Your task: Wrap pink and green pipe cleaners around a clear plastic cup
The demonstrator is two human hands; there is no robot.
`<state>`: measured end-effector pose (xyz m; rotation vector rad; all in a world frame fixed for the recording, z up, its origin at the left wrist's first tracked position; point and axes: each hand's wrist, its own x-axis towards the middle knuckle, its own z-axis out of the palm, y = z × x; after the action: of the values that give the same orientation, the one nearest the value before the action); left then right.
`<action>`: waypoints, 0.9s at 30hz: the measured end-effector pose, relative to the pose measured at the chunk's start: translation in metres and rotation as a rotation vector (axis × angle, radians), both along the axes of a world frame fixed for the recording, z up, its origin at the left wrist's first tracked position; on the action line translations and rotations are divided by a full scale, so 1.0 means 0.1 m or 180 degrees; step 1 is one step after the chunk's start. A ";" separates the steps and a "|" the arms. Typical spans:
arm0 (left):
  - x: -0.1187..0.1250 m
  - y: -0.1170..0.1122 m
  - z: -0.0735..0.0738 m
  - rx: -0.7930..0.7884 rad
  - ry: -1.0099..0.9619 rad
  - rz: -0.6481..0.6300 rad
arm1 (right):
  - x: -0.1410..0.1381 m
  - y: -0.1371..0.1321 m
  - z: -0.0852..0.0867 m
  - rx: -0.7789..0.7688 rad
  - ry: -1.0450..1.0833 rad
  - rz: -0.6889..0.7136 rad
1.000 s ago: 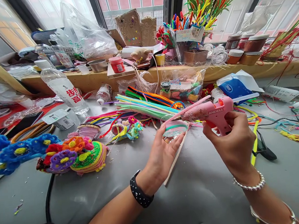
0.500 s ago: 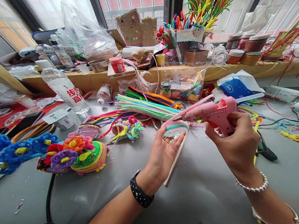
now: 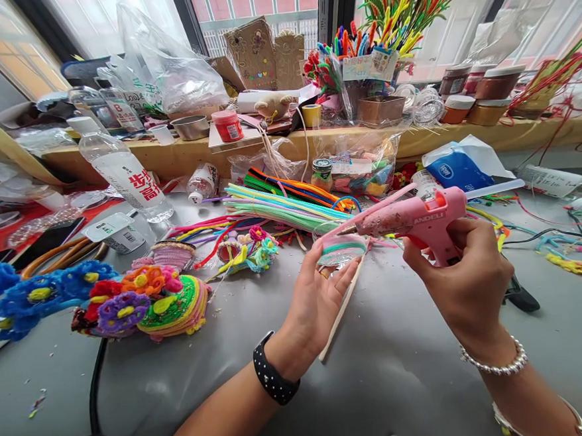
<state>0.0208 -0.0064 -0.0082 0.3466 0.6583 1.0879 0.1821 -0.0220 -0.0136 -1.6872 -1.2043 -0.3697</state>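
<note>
Nearest the camera, the grey table (image 3: 392, 377) is bare except for a black cable (image 3: 94, 391) at the left edge. The left hand (image 3: 321, 295), with a black watch (image 3: 275, 377) at its wrist, is raised palm-up, fingers and thumb pinching the rim of a coiled disc (image 3: 343, 247) of pink and teal pipe cleaner. A pale loose strand (image 3: 341, 321) trails from the disc down to the table. The right hand (image 3: 467, 279) is closed around the grip of a pink glue gun (image 3: 413, 219); whether a finger is pressing the trigger cannot be told. The nozzle points left and sits at the disc's upper edge, touching it or just above it, very near the left fingertips (image 3: 323, 249). Judged risk: hot glue or the nozzle could reach those fingertips, because the grip on the disc is so close to the point of application. A second risk is glue stringing onto the loose strand. The gun's cord is not clearly traceable. Beyond the hands lie a bundle of pipe cleaners (image 3: 280, 209) and finished flower pieces (image 3: 147, 301), both near enough to catch drips. Farther off are a water bottle (image 3: 125, 170) and the crowded window ledge (image 3: 191, 155).
</note>
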 end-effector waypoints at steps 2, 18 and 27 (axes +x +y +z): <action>0.00 0.00 0.00 0.0009 0.0005 0.0010 | 0.01 0.00 -0.01 0.0014 -0.0051 -0.0011; 0.00 -0.01 -0.01 0.0051 0.0051 0.0038 | 0.05 -0.02 -0.04 0.0047 -0.0059 -0.0074; 0.01 -0.01 0.04 0.0099 0.0144 0.0033 | 0.08 -0.03 -0.03 0.0033 -0.0008 -0.0185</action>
<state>0.0215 -0.0074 -0.0047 0.3959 0.6847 1.1035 0.1900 -0.0250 -0.0169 -1.7159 -1.1554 -0.4131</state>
